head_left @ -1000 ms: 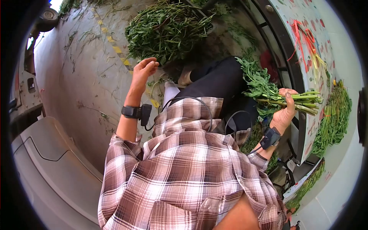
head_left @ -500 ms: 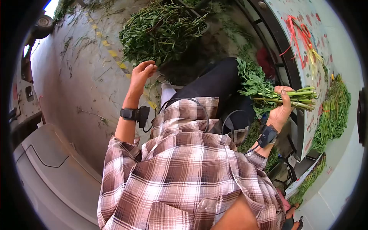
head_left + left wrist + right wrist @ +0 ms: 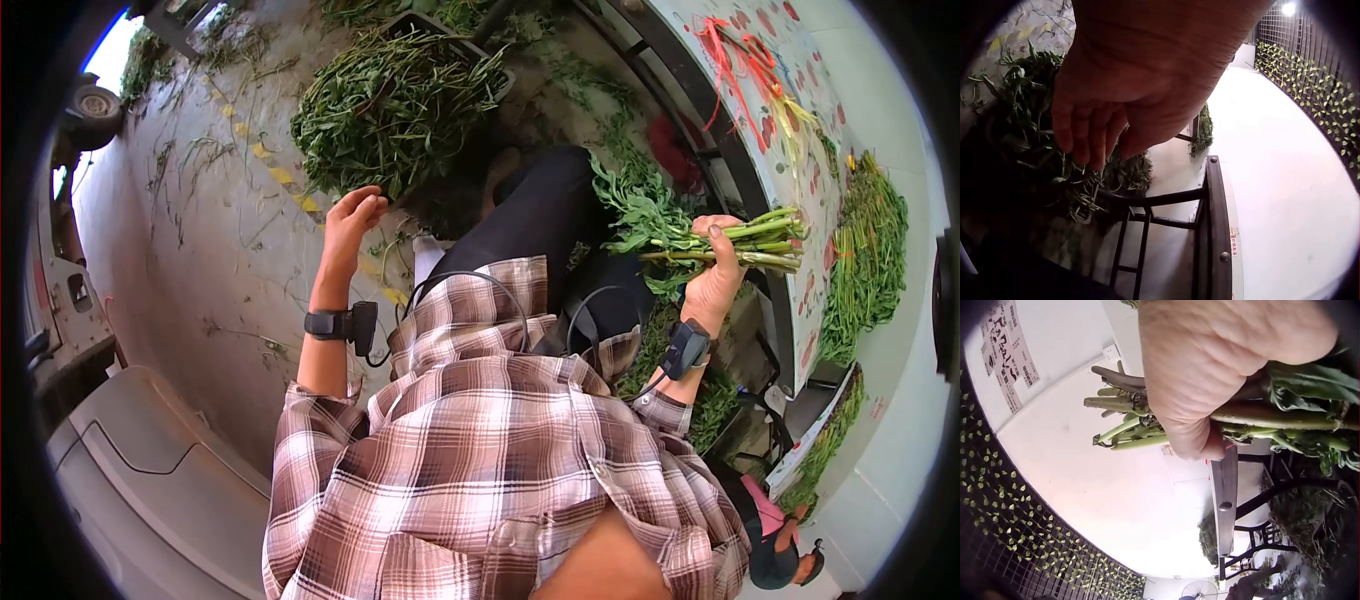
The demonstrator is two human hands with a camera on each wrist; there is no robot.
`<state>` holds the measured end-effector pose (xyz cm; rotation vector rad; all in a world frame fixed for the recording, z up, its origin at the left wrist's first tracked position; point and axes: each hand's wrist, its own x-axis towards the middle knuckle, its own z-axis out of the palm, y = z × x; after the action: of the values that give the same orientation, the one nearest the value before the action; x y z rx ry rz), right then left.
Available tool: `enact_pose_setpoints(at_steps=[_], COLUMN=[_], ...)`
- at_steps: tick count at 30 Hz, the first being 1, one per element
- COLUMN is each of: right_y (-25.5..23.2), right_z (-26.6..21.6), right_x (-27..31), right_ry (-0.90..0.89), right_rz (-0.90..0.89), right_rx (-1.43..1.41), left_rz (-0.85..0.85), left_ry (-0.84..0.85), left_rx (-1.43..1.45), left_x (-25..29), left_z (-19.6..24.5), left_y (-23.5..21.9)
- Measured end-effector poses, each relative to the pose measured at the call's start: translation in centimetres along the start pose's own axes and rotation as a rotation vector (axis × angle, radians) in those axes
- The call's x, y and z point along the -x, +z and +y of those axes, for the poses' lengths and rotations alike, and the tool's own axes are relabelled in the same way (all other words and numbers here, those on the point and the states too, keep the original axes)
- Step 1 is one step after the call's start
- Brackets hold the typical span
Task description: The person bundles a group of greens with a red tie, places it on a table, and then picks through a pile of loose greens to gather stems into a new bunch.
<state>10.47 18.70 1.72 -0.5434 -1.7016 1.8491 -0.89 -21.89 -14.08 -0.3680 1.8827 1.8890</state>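
My right hand [image 3: 712, 275] grips a bunch of leafy green stems [image 3: 765, 240] by the cut-stem end, at the table's side. Its leaves [image 3: 640, 215] point left, over my leg. In the right wrist view the thumb [image 3: 1194, 440] wraps across the thick stems [image 3: 1125, 403], whose ends stick out past the fist. My left hand [image 3: 350, 228] is raised over the floor just in front of a big heap of leafy stems [image 3: 390, 115]. Its fingers [image 3: 1082, 134] hang loosely bent in the left wrist view, with nothing visible between them.
A dark-edged table [image 3: 745, 120] with a patterned top stands on the right, bearing red ties [image 3: 735, 65]. Bundled greens [image 3: 870, 250] lie beyond it by the wall. A grey vehicle panel [image 3: 150, 440] is at the left. Another person [image 3: 785, 560] shows at lower right.
The head view has swung, so the heap, table and both hands sit further left in it. Another person has come into view at lower right. The right hand keeps its grip on the stems.
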Motion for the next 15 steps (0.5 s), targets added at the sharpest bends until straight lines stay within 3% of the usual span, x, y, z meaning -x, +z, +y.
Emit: enact_pose_setpoints(at_steps=[5, 15], right_y=[0.1, -1.1], right_z=[-0.6, -0.1], right_x=[0.0, -0.2], right_ry=[-0.022, -0.038], right_rz=[0.021, 0.125], right_rx=[0.078, -0.078], left_rz=[-0.037, -0.058], left_ry=[-0.013, -0.017], left_rx=[-0.018, -0.039], left_x=[-0.2, -2.2], left_z=[0.4, 1.6], left_y=[0.4, -0.6])
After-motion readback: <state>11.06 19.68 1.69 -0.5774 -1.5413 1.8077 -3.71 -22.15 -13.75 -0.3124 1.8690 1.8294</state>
